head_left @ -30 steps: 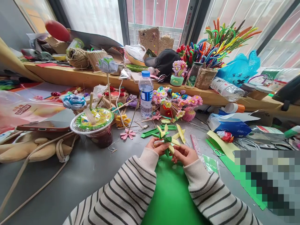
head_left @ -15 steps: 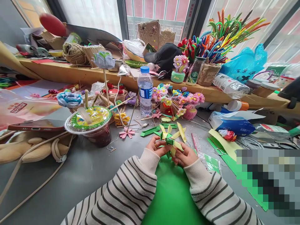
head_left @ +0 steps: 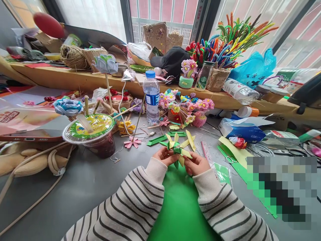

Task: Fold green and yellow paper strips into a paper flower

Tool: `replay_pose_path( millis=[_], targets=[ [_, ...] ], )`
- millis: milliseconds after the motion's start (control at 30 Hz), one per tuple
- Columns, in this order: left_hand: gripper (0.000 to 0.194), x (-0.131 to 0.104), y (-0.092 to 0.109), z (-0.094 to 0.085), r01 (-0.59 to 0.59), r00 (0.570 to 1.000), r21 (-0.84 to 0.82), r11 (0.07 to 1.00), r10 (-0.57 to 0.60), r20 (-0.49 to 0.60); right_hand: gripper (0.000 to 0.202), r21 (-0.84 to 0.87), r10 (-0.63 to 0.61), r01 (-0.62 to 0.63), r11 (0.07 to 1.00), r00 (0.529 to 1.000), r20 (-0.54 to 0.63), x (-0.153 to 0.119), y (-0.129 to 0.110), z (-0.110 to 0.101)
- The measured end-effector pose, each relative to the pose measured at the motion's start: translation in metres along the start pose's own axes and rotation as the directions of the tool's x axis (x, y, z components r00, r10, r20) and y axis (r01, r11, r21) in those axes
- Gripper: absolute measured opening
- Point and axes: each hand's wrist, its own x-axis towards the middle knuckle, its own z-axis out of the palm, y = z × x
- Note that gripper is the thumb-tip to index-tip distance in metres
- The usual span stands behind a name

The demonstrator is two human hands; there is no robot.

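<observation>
Between my two hands is a folded paper piece point(head_left: 178, 150) of green and pale yellow strips, with pointed ends sticking out. My left hand point(head_left: 164, 155) pinches its left side, thumb on the front. On the lower right, my right hand point(head_left: 197, 164) has its fingers closed at a pale yellow point of the same piece. Just beyond lie loose folded green strips point(head_left: 156, 140) and a crossed pale yellow folded piece point(head_left: 189, 140). A large green sheet point(head_left: 184, 207) spreads below my hands and forearms.
A sealed drink cup point(head_left: 100, 144) stands to the left and a water bottle point(head_left: 151, 100) behind. Pink paper flower point(head_left: 132, 142) lies nearby. Scissors point(head_left: 230, 159) rest on paper at right. Crafts crowd the wooden ledge point(head_left: 82, 77).
The view has shifted slightly, so the scene sits a little further left. My right fingers have drawn in a little at the yellow point; both hands keep hold of the folded paper piece.
</observation>
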Motion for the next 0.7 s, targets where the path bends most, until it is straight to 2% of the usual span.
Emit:
replay_pose_path(
  millis=[133,233,400,533,700],
  targets=[
    [0.044,-0.001,0.002,0.003,-0.050,0.999,-0.034,0.998,0.050,0.017,0.034,-0.014,-0.011,0.011,1.000,1.000,-0.021,-0.001,-0.003,0.000],
    [0.049,0.001,0.001,0.003,-0.087,0.996,-0.019,0.996,0.087,-0.007,0.031,-0.001,-0.008,0.008,1.000,1.000,0.010,0.001,-0.001,-0.004],
    [0.053,0.005,0.000,0.000,-0.078,0.994,0.081,0.994,0.083,-0.066,0.025,0.102,0.098,-0.104,0.989,0.994,0.056,0.006,0.007,-0.010],
    [0.051,0.005,0.000,0.000,-0.057,0.996,0.115,0.992,0.065,-0.067,0.027,0.102,0.084,-0.084,0.991,0.996,0.005,0.002,0.008,-0.004],
    [0.045,0.002,0.004,0.003,-0.001,0.999,0.137,0.991,0.008,-0.050,0.033,0.005,0.030,-0.030,1.000,0.995,-0.098,-0.001,0.001,0.000]
  ],
)
